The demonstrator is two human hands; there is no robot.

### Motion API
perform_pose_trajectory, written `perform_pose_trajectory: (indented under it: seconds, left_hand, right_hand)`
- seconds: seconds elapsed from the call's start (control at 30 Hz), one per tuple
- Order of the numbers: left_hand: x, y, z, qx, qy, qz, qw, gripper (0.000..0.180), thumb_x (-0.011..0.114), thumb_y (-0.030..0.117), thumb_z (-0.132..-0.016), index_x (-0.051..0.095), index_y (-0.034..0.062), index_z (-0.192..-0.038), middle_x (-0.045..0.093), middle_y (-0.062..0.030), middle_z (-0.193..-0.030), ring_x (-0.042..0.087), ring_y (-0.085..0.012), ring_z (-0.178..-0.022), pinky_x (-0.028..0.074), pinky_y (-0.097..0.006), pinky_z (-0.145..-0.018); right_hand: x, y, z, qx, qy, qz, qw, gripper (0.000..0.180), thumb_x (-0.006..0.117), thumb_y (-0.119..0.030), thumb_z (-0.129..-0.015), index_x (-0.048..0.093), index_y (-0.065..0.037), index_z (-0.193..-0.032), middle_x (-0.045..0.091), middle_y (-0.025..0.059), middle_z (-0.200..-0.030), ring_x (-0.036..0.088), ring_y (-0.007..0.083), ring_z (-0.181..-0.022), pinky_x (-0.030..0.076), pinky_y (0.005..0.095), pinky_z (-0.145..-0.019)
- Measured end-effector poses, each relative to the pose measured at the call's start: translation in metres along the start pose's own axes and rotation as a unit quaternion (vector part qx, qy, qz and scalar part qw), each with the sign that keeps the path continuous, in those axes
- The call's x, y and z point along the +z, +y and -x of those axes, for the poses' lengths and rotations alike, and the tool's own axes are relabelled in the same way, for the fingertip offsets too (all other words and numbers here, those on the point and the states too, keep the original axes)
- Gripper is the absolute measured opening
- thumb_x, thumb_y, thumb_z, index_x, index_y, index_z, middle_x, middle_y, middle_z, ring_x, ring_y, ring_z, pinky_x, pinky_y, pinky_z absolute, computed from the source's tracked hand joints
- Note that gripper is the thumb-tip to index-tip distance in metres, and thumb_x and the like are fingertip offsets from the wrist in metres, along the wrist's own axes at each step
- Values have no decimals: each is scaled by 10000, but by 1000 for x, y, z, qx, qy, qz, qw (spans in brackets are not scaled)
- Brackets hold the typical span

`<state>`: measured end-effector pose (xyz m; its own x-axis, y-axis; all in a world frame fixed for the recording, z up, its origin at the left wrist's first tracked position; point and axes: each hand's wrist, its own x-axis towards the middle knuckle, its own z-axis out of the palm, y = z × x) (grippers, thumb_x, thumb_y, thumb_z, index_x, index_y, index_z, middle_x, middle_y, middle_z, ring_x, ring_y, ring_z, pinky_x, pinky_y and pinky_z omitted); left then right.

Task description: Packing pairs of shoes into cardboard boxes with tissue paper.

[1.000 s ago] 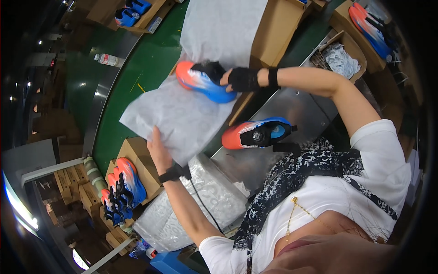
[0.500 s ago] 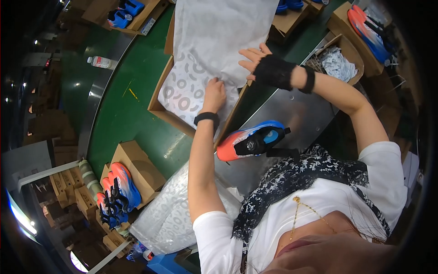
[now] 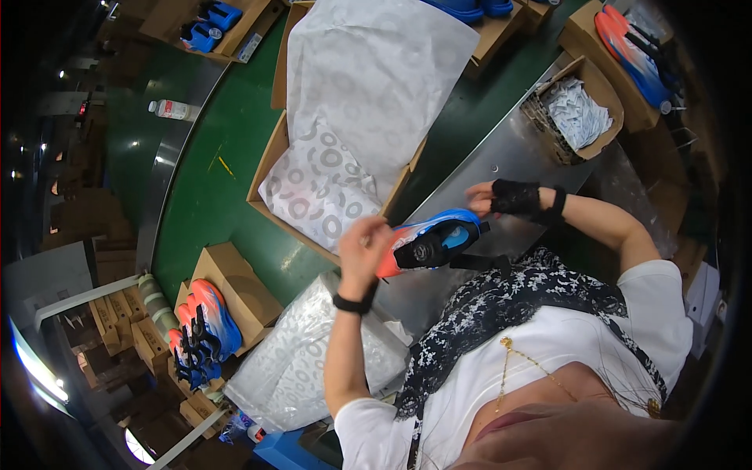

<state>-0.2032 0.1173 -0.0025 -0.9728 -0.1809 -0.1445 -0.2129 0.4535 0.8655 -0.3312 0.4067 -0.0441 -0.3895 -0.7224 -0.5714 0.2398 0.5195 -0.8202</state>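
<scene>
An orange, white and blue shoe (image 3: 435,241) with black straps lies on its sole on the metal edge in front of me. My left hand (image 3: 364,247) is at its orange toe, somewhat blurred, fingers apart; whether it touches the shoe I cannot tell. By the blue heel is my right hand (image 3: 501,197), in a black fingerless glove, its fingers loosely stretched and not closed on anything. Beyond them stands an open cardboard shoe box (image 3: 301,241). Patterned white tissue paper (image 3: 321,176) covers what is in the box, and a large sheet stands up over its far side.
A plastic-wrapped stack of patterned paper (image 3: 301,352) lies by my left arm. Several shoes (image 3: 205,329) rest beside a brown box (image 3: 235,290) at the left. A carton of white packets (image 3: 580,113) stands at the right. A bottle (image 3: 172,109) lies far left on the green table (image 3: 207,207).
Both hands have left the box and paper and come back toward me, to either end of the shoe. The tissue now lies folded over inside the box, which has shifted slightly left.
</scene>
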Motion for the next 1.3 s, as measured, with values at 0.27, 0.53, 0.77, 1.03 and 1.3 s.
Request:
perform_pose_trajectory:
  seconds: [0.27,0.53,0.77,1.03,1.3]
  left_hand:
    - [31,-12,62,-23,73,99,992,502,691,241,-647,474,0,-1031,566,-110,-926,561,-246,-793,443,-299,-707]
    - [-38,20,-40,-86,179,608,769,424,516,332,-825,429,16,-1095,504,-91,-1038,504,-190,-930,411,-330,-817]
    - [-41,-21,-72,-224,60,566,791,509,516,267,-829,310,-81,-1138,408,-257,-1106,458,-359,-1022,425,-439,-827]
    - [-55,-14,19,-179,443,376,794,713,311,549,-837,335,-68,-1192,419,-197,-1178,414,-284,-1084,348,-416,-869]
    - [0,-32,7,-124,357,260,889,387,425,242,-874,411,-62,-1112,522,-141,-1037,497,-175,-920,395,-283,-780]
  right_hand:
    - [12,-68,-35,-22,-143,-67,987,510,527,-418,-793,486,-32,-1123,567,57,-856,537,117,-745,457,238,-634]
    - [15,-104,-64,-87,191,-107,972,477,648,-365,-691,538,20,-952,547,42,-806,484,95,-664,394,228,-565]
    - [38,-106,-72,-218,301,-111,922,414,549,-24,-670,447,2,-1070,555,106,-922,528,226,-875,399,294,-801]
    - [43,-86,-101,-398,383,541,634,448,471,-97,-706,447,-150,-1150,399,134,-1217,408,257,-1093,305,493,-841]
    - [46,-67,-86,-399,309,620,600,482,467,-79,-705,438,-160,-1179,365,155,-1262,380,305,-1133,284,540,-826]
